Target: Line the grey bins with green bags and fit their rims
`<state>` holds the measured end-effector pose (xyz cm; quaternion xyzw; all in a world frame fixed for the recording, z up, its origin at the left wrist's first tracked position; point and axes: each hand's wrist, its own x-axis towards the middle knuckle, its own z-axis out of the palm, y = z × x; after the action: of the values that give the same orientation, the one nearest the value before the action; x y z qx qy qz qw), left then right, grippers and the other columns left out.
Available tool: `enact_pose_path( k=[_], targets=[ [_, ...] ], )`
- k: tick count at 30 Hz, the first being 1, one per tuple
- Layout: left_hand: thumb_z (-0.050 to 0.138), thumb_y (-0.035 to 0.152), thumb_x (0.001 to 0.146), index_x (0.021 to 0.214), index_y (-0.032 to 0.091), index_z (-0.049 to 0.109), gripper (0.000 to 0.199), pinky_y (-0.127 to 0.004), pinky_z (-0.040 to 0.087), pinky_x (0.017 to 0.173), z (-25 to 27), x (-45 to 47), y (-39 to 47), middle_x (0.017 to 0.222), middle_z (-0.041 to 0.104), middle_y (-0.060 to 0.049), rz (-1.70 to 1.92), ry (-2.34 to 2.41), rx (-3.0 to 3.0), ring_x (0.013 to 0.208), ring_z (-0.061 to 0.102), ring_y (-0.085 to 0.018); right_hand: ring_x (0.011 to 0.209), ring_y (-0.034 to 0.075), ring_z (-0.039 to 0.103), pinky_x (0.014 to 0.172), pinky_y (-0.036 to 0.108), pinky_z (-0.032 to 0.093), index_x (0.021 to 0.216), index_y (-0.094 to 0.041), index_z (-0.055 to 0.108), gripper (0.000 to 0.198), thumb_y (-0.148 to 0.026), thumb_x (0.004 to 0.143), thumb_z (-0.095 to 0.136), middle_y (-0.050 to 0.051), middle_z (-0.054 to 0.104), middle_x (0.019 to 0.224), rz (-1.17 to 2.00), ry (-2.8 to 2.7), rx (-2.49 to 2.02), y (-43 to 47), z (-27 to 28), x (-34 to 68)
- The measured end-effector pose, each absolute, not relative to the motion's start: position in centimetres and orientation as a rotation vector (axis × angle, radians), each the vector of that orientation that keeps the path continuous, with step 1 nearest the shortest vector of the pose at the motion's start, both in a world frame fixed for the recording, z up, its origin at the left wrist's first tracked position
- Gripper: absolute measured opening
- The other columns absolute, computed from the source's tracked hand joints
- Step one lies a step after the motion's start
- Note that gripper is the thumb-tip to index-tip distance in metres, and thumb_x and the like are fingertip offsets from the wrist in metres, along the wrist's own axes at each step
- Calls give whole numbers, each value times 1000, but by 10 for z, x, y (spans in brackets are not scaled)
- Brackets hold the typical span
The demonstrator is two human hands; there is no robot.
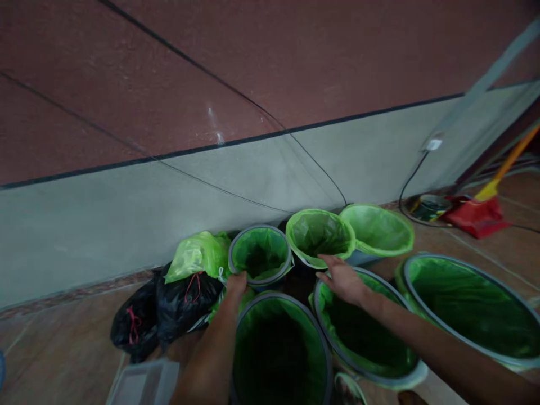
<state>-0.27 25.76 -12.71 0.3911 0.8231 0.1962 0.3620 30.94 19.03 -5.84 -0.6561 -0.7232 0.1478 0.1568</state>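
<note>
My left hand (237,283) is closed at the near-left rim of a small trash bin (260,279) with a grey ring over its green liner. Stretched out over a wider lined bin (407,368), my right hand (342,279) has its fingers apart. Its fingertips come close to the front rim of another trash bin (320,261), whose light green bag is folded over the edge; whether they touch it I cannot tell. Directly before me stands a large bin (282,360) with a grey ring and a dark inside.
Tied black garbage bags (185,306) and a green bag (198,253) lie at left, near a clear plastic box (145,382). More lined bins stand at right (472,309) and by the wall (379,228). A red dustpan (478,218), a can (430,207) and cables lie farther right.
</note>
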Motion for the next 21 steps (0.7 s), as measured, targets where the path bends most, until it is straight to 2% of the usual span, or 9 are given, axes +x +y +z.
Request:
enact_pose_path(
  k=[2, 5, 9, 13, 17, 21],
  targets=[
    [46, 32, 86, 91, 7, 67, 32, -23, 52, 52, -131, -5, 259, 84, 72, -12, 477, 2116, 973, 57, 68, -16, 124, 32, 50, 105, 44, 36, 137, -6, 48, 54, -29, 88, 53, 20, 56, 132, 346, -2293, -1941, 214, -68, 294],
    [45, 30, 85, 89, 6, 69, 34, -25, 53, 54, -131, -10, 261, 81, 73, -14, 422, 2166, 976, 59, 69, -19, 120, 30, 53, 100, 42, 38, 134, -9, 49, 46, -27, 92, 48, 20, 59, 128, 362, -2416, -2104, 235, -80, 280],
    [44, 30, 84, 86, 4, 71, 37, -31, 55, 67, -126, -13, 259, 78, 73, -19, 330, 2240, 1029, 77, 72, -27, 109, 28, 60, 91, 39, 41, 126, -11, 53, 35, -21, 96, 40, 18, 65, 116, 405, -2449, -2173, 244, -87, 280],
    [43, 32, 84, 93, 3, 71, 41, -34, 53, 79, -124, -11, 255, 80, 73, -21, 279, 2296, 1058, 94, 70, -31, 105, 28, 62, 86, 37, 42, 116, -12, 57, 30, -21, 96, 37, 17, 66, 111, 390, -2470, -2179, 248, -91, 286],
    [42, 33, 85, 94, 3, 71, 43, -34, 54, 77, -126, -12, 254, 77, 73, -21, 245, 2305, 1053, 89, 71, -31, 107, 28, 60, 87, 37, 41, 118, -12, 57, 31, -22, 96, 39, 16, 66, 113, 382, -2473, -2179, 248, -95, 287],
    [42, 35, 86, 91, 5, 71, 42, -32, 55, 70, -126, -16, 251, 79, 73, -19, 254, 2273, 1049, 82, 72, -28, 112, 29, 57, 93, 39, 39, 129, -11, 53, 38, -21, 94, 42, 18, 61, 122, 296, -2434, -2181, 242, -91, 285]
  ],
)
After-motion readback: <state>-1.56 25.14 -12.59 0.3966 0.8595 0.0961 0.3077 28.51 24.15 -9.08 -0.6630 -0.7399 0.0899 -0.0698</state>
